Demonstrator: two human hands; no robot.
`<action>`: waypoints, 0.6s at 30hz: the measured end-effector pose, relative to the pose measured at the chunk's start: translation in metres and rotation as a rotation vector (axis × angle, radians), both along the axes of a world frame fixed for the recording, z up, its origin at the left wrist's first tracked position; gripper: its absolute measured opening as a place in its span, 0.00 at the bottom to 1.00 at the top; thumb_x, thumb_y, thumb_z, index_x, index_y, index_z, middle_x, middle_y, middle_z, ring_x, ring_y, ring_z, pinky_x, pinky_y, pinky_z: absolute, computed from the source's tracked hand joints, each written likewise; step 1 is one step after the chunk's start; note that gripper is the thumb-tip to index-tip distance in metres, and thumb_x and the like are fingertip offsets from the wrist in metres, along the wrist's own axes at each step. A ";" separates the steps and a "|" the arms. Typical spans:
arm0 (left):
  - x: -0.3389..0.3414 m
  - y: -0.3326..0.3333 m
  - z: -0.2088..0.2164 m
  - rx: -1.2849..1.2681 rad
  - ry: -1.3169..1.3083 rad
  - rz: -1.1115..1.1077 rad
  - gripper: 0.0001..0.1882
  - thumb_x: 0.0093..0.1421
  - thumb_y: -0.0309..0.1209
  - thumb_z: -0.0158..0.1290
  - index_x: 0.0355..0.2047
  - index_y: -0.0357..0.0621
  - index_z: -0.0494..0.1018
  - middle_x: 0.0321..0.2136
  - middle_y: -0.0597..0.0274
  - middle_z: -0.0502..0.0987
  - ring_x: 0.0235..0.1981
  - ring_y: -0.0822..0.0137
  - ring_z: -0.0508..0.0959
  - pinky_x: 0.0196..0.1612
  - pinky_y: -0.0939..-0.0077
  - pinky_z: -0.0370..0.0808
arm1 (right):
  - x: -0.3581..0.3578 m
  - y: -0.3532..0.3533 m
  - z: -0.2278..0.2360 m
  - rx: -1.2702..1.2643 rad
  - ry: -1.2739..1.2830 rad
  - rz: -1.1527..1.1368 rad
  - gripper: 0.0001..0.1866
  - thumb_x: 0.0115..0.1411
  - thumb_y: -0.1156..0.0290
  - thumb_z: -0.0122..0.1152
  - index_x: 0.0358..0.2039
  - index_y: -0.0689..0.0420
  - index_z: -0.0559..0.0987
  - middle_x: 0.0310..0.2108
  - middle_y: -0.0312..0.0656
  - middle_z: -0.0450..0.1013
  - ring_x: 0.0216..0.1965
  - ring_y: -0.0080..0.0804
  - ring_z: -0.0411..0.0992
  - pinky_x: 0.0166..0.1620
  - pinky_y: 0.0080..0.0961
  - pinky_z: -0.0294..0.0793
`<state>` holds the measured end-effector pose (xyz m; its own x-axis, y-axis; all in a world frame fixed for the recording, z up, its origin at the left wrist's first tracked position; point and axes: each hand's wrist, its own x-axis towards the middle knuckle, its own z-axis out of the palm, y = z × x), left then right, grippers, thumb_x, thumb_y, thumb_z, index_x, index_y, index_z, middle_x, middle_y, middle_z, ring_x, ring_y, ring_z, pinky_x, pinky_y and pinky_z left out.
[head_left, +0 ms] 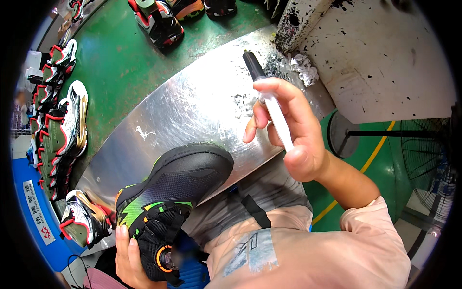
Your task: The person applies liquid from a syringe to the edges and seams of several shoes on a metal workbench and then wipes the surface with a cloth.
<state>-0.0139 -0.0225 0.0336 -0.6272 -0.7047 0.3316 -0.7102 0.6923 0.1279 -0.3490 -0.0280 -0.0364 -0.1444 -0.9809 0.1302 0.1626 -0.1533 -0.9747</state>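
My left hand grips a black sneaker by its heel and collar end, at the lower left. Green and orange accents mark the shoe; its toe points up and right, and its side faces up. Raised above the right part of the metal table, my right hand holds a slim white pen-like tool between thumb and fingers. The tool's black end points up and away from me, apart from the shoe. Part of my left hand is hidden behind the sneaker.
White, green and red sneakers stand in a row at the left; one more sits by the table's near left end. Other shoes are at the top. Crumpled paper lies beside a paint-stained white panel. A fan stands right.
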 end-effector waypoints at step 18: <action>0.008 -0.048 0.011 0.046 0.007 0.038 0.27 0.46 0.35 0.62 0.45 0.32 0.72 0.31 0.43 0.79 0.32 0.49 0.82 0.35 0.64 0.77 | -0.092 0.001 0.003 0.177 1.365 0.006 0.26 0.51 0.61 0.68 0.51 0.52 0.74 0.44 0.51 0.68 0.43 0.53 0.70 0.45 0.39 0.71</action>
